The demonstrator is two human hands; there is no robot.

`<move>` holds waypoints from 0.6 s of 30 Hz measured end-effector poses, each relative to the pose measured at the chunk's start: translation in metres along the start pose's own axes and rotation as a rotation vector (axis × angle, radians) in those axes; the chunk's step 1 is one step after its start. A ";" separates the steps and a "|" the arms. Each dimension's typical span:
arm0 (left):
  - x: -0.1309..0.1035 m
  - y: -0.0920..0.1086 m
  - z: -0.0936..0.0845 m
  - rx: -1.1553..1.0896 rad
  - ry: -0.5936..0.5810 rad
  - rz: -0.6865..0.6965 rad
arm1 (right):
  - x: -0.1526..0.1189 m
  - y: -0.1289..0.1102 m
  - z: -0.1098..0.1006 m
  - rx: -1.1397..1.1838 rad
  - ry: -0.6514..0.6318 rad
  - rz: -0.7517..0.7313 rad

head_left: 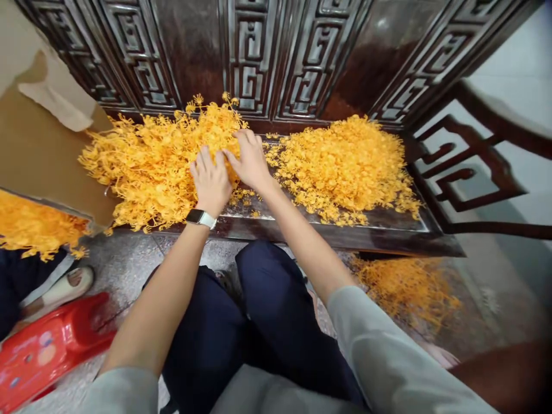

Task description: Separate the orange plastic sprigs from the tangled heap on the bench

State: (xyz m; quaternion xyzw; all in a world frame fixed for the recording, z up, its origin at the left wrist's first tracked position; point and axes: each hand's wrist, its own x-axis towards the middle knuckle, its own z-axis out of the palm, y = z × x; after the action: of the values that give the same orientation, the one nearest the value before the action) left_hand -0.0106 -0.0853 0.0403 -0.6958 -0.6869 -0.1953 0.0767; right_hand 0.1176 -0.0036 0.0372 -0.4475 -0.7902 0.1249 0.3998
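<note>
My left hand (pixel 211 179), with a watch (pixel 201 218) on its wrist, rests on the right side of a large heap of yellow-orange plastic flower-like pieces on thin stems (pixel 150 167). Its fingers are stretched out and slightly apart. Beside it, my right hand (pixel 251 160) reaches to the same heap's edge, its thumb and bent fingers apart. I make out no single piece in either hand. To the right lies a second heap of smaller yellow pieces (pixel 345 164), with some scattered between the heaps.
Both heaps lie on a dark wooden bench (pixel 267 229) with a carved back (pixel 252 57). A cardboard box (pixel 47 149) stands at the left, near more orange pieces (pixel 38 227). More stems (pixel 409 287) lie low at the right. A red plastic stool (pixel 56 348) and another person's shoe (pixel 64 290) are lower left.
</note>
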 end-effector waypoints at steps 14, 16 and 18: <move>0.021 -0.059 0.028 -0.045 0.109 -0.286 | 0.007 -0.039 0.078 -0.078 -0.080 0.123; 0.023 -0.057 0.029 -0.060 0.139 -0.309 | 0.016 -0.041 0.072 -0.065 -0.056 0.111; 0.025 -0.056 0.028 -0.067 0.154 -0.325 | 0.025 -0.042 0.063 0.020 -0.047 0.123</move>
State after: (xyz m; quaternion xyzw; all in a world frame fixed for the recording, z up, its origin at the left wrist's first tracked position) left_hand -0.0619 -0.0497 0.0153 -0.5607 -0.7755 -0.2807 0.0735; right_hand 0.0384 0.0029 0.0328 -0.4881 -0.7691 0.1679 0.3770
